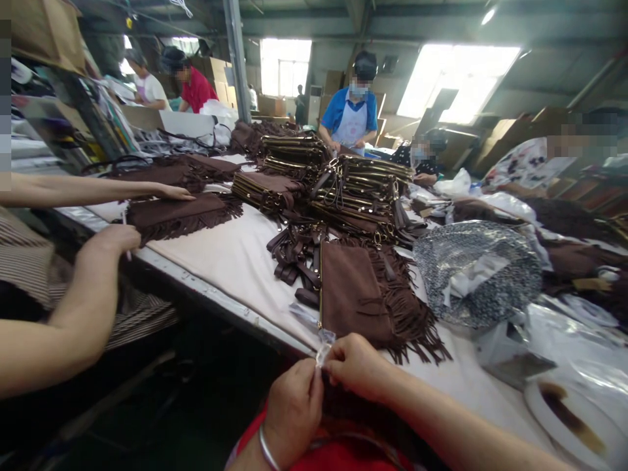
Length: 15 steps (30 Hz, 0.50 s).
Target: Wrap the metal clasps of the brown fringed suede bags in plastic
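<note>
Just past the table's front edge, my left hand (296,407) and my right hand (360,366) meet, both closed in a pinch on a small piece of clear plastic film (324,345). A silver bangle circles my left wrist. Right beyond my fingers lies a brown fringed bag (350,288), flat, its gold zipper edge to the left and its fringe spread to the right. Dark straps (297,261) lie bunched beside that zipper edge. Whether the film is attached to the bag's zipper end, I cannot tell.
Stacks of brown bags with gold zippers (363,190) stand behind. At left, a co-worker's hands (174,193) are at another fringed bag (181,216). A round plastic-wrapped bundle (481,271) and a roll of tape (572,418) sit at right. People work around the table.
</note>
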### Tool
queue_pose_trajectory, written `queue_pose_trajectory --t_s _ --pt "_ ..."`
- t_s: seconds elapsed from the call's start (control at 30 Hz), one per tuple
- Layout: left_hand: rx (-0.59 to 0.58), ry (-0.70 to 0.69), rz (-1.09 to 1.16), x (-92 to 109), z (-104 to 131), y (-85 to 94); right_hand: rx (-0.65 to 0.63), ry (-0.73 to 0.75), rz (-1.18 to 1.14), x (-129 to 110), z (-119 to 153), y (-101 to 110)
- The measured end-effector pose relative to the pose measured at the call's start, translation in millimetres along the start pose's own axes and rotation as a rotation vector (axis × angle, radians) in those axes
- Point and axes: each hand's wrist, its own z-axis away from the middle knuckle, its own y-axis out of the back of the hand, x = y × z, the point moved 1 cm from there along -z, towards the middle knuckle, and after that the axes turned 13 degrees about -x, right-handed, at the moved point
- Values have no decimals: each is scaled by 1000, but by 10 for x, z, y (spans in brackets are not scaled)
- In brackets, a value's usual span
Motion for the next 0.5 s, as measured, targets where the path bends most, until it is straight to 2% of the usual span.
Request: queue_pose_trajectory --t_s 0.1,0.2,0.4,0.5 --pt "-41 73 121 31 -22 -24 140 -2 -80 150 64 -143" --pt "-62 92 192 61 -35 -58 196 -38 -214 260 80 -259" --pt "-155 231 505 144 -53 -50 225 -23 -443 369 57 -362" --pt "-252 299 720 141 -42 -36 214 26 -404 383 69 -373"
